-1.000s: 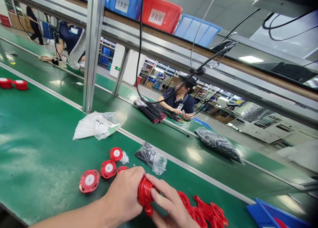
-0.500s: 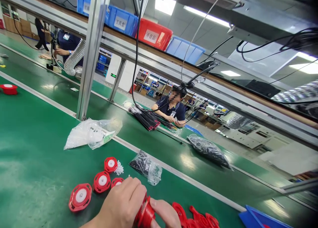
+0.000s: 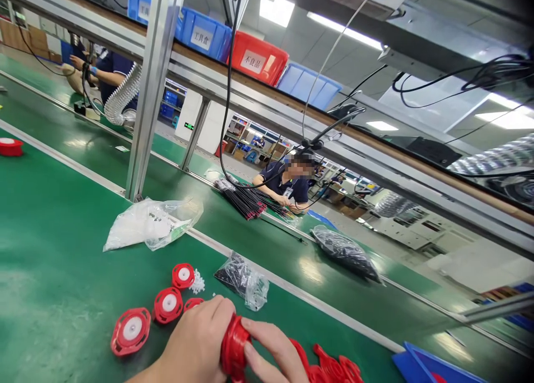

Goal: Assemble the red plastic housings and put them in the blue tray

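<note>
Red part [image 3: 233, 348] is held edge-on, long axis roughly upright

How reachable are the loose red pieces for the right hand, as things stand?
Probably yes: the right hand is close beside the red pieces and nothing visible stands between, though it seems occupied with the red part in the left hand.

The part [image 3: 233, 347] sits between my left hand [image 3: 194, 341] and right hand [image 3: 281, 349]. Round assemblies [image 3: 130, 332] lie left, loose pieces [image 3: 334, 367] and a bin [image 3: 405, 366] right, a bag [image 3: 255, 294] behind.
</note>
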A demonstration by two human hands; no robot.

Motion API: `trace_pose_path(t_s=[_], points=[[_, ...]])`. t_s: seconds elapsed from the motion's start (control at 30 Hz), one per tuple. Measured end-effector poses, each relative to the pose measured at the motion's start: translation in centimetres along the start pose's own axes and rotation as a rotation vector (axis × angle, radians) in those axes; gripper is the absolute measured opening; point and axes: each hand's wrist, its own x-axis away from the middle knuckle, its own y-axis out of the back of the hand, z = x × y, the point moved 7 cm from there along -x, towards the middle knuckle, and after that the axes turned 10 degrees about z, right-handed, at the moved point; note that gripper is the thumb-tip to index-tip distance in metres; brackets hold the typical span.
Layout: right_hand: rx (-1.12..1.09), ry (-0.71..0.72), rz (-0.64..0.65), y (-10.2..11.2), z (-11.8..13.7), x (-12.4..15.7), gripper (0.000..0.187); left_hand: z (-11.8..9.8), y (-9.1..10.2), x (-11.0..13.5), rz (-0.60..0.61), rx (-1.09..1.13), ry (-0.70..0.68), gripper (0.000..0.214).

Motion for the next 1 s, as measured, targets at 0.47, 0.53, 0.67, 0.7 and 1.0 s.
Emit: trace_pose_path(t_s=[0.47, 0.53, 0.67, 0.7, 1.0], points=[[-0.142, 0.013, 0.149, 0.3, -0.3, -2.3, 0.07, 2.1, -2.1, -0.3, 0.215, 0.256, 0.276, 0.026], [-0.148, 0.029, 0.137, 0.1, -0.4, -2.1, 0.062, 2.0, -2.1, -0.3, 0.234, 0.267, 0.286, 0.026], [-0.199, 0.049, 0.124, -0.3, -0.8, -1.9, 0.058, 1.5, -2.0, -0.3, 0.288, 0.373, 0.336, 0.024], [-0.206, 0.059, 0.122, -0.3, -0.8, -1.9, 0.059, 1.5, -1.8, -0.3, 0.288, 0.4, 0.347, 0.022], [-0.22, -0.087, 0.336, -1.0, -0.3, -1.3, 0.072, 0.5, -2.4, -0.5, 0.402, 0.888, 0.394, 0.015]])
